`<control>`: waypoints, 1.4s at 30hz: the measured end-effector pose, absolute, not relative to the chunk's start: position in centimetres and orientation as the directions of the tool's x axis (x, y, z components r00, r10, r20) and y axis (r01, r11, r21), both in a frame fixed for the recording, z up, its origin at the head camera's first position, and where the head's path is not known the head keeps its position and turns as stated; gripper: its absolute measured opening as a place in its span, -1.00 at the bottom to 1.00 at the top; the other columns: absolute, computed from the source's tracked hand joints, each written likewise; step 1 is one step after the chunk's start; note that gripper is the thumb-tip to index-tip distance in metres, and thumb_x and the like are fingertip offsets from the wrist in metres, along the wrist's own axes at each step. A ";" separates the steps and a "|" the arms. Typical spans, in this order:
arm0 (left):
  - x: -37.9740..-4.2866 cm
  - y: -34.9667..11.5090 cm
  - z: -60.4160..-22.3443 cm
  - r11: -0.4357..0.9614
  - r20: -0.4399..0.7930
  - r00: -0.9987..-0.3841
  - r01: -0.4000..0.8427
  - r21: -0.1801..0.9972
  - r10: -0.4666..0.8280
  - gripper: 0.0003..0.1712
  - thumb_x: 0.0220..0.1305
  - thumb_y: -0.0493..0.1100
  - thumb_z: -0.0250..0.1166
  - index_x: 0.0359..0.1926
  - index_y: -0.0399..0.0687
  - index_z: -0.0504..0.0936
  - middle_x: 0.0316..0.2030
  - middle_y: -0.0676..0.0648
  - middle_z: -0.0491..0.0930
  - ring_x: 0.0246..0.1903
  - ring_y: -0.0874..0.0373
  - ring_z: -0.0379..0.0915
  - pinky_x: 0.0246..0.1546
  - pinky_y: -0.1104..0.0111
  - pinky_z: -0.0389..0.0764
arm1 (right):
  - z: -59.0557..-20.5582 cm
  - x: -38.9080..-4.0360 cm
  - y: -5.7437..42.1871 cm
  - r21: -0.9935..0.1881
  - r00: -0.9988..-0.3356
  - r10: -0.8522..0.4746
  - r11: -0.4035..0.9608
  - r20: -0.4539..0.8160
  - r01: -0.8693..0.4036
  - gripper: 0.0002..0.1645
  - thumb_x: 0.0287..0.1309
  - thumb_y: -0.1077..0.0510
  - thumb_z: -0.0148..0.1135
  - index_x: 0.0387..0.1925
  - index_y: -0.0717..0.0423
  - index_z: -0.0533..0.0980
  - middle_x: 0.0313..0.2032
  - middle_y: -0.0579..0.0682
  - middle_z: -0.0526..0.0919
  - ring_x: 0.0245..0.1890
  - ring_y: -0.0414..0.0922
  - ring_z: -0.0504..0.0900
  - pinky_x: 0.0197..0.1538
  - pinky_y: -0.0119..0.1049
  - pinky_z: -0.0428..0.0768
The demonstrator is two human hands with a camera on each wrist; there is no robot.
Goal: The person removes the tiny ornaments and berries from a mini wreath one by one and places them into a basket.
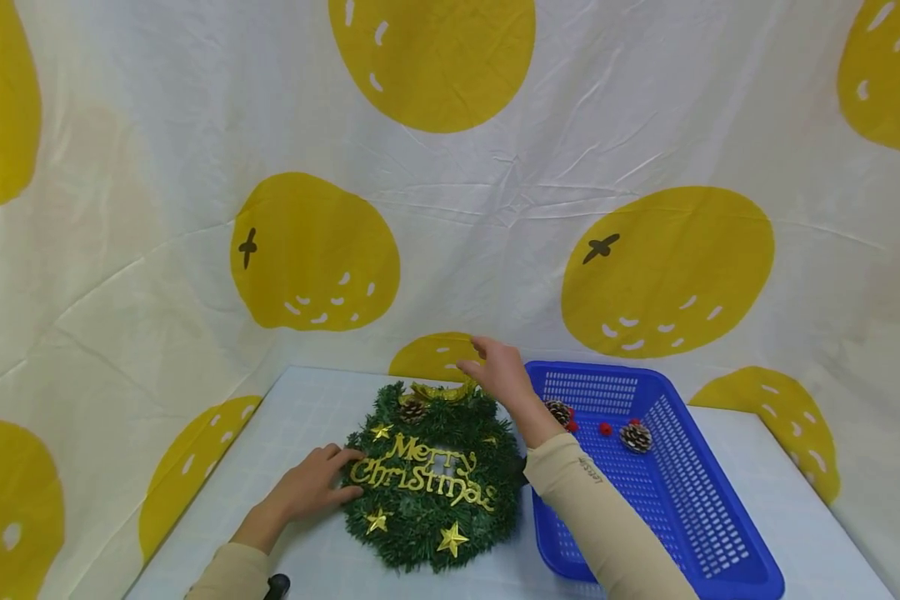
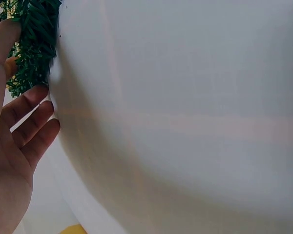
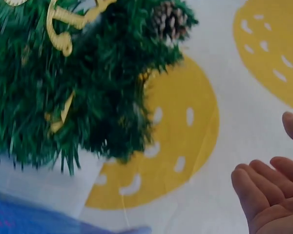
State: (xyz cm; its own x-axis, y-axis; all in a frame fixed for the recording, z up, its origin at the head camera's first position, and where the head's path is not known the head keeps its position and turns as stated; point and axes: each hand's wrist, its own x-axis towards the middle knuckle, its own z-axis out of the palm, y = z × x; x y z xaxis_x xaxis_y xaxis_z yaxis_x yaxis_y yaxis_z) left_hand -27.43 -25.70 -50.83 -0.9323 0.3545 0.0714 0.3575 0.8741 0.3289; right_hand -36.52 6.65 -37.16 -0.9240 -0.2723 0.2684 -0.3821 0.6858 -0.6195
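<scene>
A green Christmas wreath (image 1: 480,525) lies on the white table, with gold "Merry Christmas" lettering (image 1: 427,471) across its middle. Gold stars (image 1: 452,539) dot its branches. At its top sit a pine cone (image 1: 413,408) and a gold ribbon (image 1: 444,392). My left hand (image 1: 311,487) rests at the wreath's left edge, thumb and forefinger spread against the greenery; the left wrist view shows the other fingers (image 2: 41,141) loosely extended beside it. Raised beyond the wreath's upper right, my right hand (image 1: 504,375) is empty, its fingers loosely bent and apart from the thumb.
To the right of the wreath stands a blue plastic basket (image 1: 720,500), partly behind my right forearm. Inside are pine cones (image 1: 635,436) and small red berries (image 1: 605,429). A white cloth (image 1: 480,275) printed with yellow fruit hangs behind the table.
</scene>
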 end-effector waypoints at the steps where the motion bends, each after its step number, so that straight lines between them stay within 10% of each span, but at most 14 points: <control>1: -27.4 -25.7 -50.8 0.875 0.070 -0.933 0.356 0.327 0.354 -0.37 0.20 0.27 0.32 0.21 0.15 0.49 -0.10 -0.02 0.44 -0.15 0.03 0.39 -0.37 0.08 0.52 | -37.3 -36.5 6.2 -0.617 -0.921 -0.285 0.684 0.265 -0.389 -0.32 0.31 -0.01 0.25 0.36 0.20 0.34 0.24 0.18 0.49 0.19 0.11 0.50 0.16 0.04 0.48; 42: -27.6 -25.4 -50.8 0.886 0.076 -0.938 0.345 0.309 0.338 -0.40 0.19 0.23 0.35 0.19 0.15 0.51 -0.09 -0.02 0.45 -0.11 -0.01 0.41 -0.31 0.03 0.55 | -44.6 -35.5 -0.5 -0.617 -0.884 -0.445 0.659 0.142 -0.430 -0.27 0.29 -0.02 0.27 0.40 0.11 0.30 0.31 0.11 0.42 0.23 0.09 0.46 0.16 0.03 0.48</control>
State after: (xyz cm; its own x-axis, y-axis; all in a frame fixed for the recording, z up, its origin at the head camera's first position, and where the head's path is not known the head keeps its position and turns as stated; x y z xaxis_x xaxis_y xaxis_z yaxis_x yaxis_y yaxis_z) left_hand -27.57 -25.42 -50.83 -0.9380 0.3382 0.0764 0.3448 0.8864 0.3088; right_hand -35.47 -0.55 -44.58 -0.8844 -0.4448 0.1416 -0.4302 0.6591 -0.6169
